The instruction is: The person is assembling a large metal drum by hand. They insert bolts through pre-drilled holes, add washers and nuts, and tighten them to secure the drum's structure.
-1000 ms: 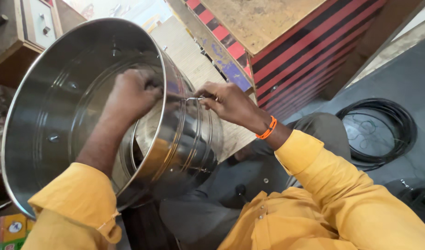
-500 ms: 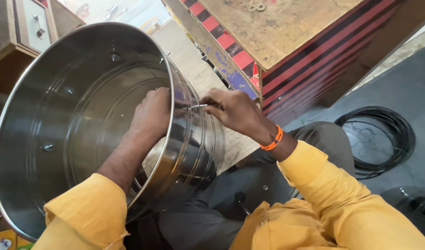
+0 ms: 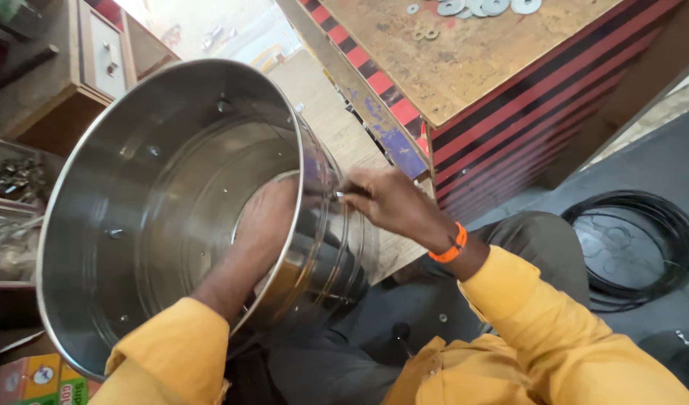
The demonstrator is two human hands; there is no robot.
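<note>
- The left hand (image 3: 266,217) is reaching deep inside the big steel drum (image 3: 164,217), which is lying tilted on its side across the person's lap with its open mouth facing the camera.
- Its fingers are pressing against the inside of the drum wall near the rim; they are looking curled, but whether they are pinching anything I cannot tell, since the rim is cutting across them.
- The right hand (image 3: 393,201) is working on the outside of the same wall, right opposite the left hand.
- Its fingers (image 3: 359,191) are closing tightly around a thin metal tool (image 3: 343,193), with the tip touching the drum's outer wall.
- The tool is mostly buried in the grip, so its kind is hard to make out.
- An orange wristband (image 3: 449,246) is sitting on the right wrist, just above the yellow sleeve (image 3: 539,322).
- Beyond the drum, a striped wooden table (image 3: 509,82) is standing with washers (image 3: 476,7) lying at its far edge, partly cut off by the frame.
- A black cable coil (image 3: 637,247) is lying on the floor to the right, well apart from both hands.
- At the far left, a cluttered shelf (image 3: 14,180) is showing, its contents too blurred to name.
</note>
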